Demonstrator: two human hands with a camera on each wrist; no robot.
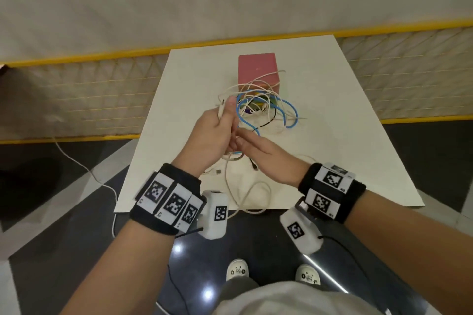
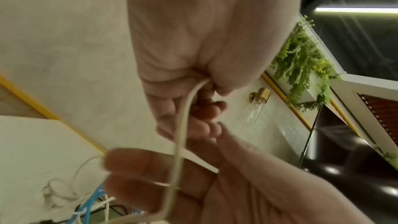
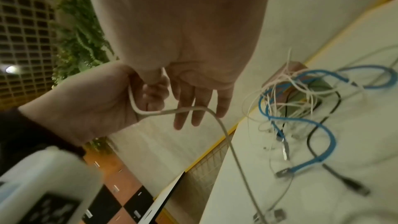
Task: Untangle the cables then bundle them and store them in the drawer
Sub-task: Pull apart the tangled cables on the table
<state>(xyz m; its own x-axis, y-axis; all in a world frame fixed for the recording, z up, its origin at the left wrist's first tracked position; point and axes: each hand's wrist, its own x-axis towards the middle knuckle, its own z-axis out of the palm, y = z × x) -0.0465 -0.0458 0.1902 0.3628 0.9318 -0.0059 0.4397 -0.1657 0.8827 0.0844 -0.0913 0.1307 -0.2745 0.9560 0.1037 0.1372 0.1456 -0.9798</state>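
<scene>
A tangle of white, blue and black cables (image 1: pixel 263 107) lies on the white table (image 1: pixel 332 135) in front of a pink drawer box (image 1: pixel 256 66). Above the table's near half, my left hand (image 1: pixel 215 133) is curled round a white cable (image 1: pixel 238 186), whose slack loops down over the front edge. In the left wrist view the white cable (image 2: pixel 183 125) leaves my left hand (image 2: pixel 193 77) and crosses the palm of my right hand (image 2: pixel 226 190). My right hand (image 1: pixel 256 151) touches the left one with straight fingers (image 3: pixel 193 108), and the white cable (image 3: pixel 226 135) passes in front of them. The blue cable (image 3: pixel 323 135) stays in the tangle.
A yellow-framed mesh railing (image 1: pixel 76 100) runs behind and to both sides of the table. A white cord (image 1: pixel 84 169) trails on the dark glossy floor at the left. My shoes (image 1: pixel 238 270) stand just short of the table's front edge.
</scene>
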